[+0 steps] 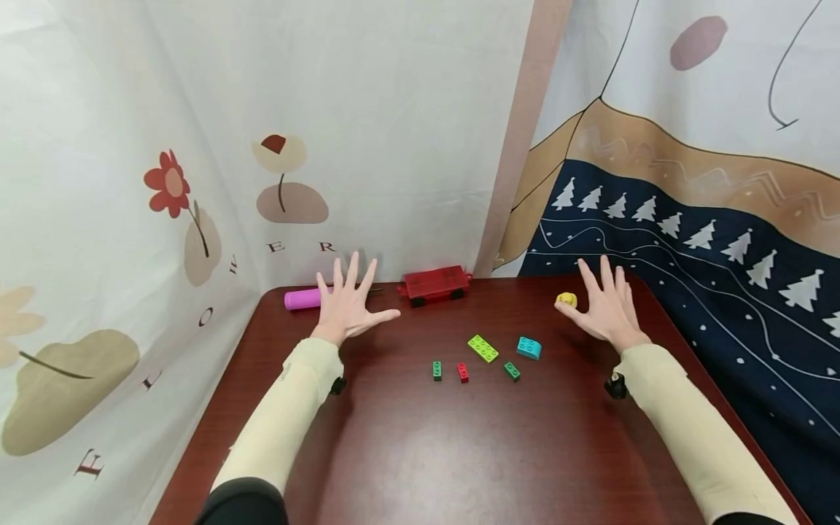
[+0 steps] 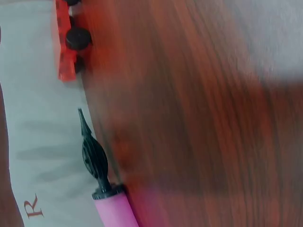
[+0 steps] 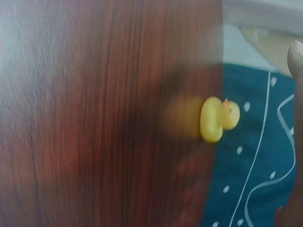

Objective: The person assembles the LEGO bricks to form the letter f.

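Note:
My left hand [image 1: 348, 306] is held with its fingers spread over the back left of the table, overlapping a pink hand pump [image 1: 302, 299] in the head view. In the left wrist view the pump's black pointed nozzle [image 2: 94, 156] shows beside the curtain. A red toy wagon [image 1: 434, 284] with black wheels stands to the right of that hand. My right hand [image 1: 609, 312], fingers spread as well, is near a yellow rubber duck [image 1: 567, 299] at the back right. The right wrist view shows the duck [image 3: 213, 119] by the table's edge. Neither hand holds anything.
Toy bricks lie mid-table between the hands: a lime one [image 1: 483, 348], a blue one [image 1: 529, 348], a red one [image 1: 462, 372] and two green ones [image 1: 437, 371]. White printed curtains [image 1: 394, 146] rise behind the table [image 1: 485, 452], and a dark blue tree print [image 1: 709, 284] hangs along its right side.

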`<state>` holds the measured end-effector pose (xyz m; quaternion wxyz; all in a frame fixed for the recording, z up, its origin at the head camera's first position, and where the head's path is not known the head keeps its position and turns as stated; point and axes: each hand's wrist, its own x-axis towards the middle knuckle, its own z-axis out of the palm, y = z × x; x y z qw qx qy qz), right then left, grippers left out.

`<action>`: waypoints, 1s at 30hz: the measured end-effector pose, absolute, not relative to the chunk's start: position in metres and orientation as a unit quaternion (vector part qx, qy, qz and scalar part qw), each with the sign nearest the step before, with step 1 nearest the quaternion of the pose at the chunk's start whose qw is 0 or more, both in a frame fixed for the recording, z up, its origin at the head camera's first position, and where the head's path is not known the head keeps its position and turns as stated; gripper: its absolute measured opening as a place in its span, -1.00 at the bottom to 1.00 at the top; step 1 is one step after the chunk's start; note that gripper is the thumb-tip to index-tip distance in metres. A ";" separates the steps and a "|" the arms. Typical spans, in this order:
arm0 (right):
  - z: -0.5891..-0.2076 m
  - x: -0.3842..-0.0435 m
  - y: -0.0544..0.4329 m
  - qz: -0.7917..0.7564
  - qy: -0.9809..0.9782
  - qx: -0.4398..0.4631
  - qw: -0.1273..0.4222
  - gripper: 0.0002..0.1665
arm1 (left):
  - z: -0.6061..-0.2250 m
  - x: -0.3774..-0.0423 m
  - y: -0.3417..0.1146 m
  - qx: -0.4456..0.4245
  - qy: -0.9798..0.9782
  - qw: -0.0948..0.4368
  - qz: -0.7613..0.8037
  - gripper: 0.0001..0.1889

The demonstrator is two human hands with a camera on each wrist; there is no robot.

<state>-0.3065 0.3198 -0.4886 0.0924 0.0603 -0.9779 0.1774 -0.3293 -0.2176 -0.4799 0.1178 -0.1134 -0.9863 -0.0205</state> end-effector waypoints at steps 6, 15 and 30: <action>-0.485 -0.296 0.297 0.208 -0.970 0.091 0.088 0.26 | -0.486 -0.321 -0.206 -0.139 -0.980 0.114 -0.086 0.28; -0.479 -0.275 0.247 0.270 -0.943 0.178 0.079 0.21 | -0.493 -0.303 -0.188 -0.174 -0.970 0.089 -0.142 0.25; -0.498 -0.244 0.174 0.343 -0.897 0.279 0.004 -0.02 | -0.513 -0.277 -0.159 -0.220 -0.953 0.008 -0.208 0.12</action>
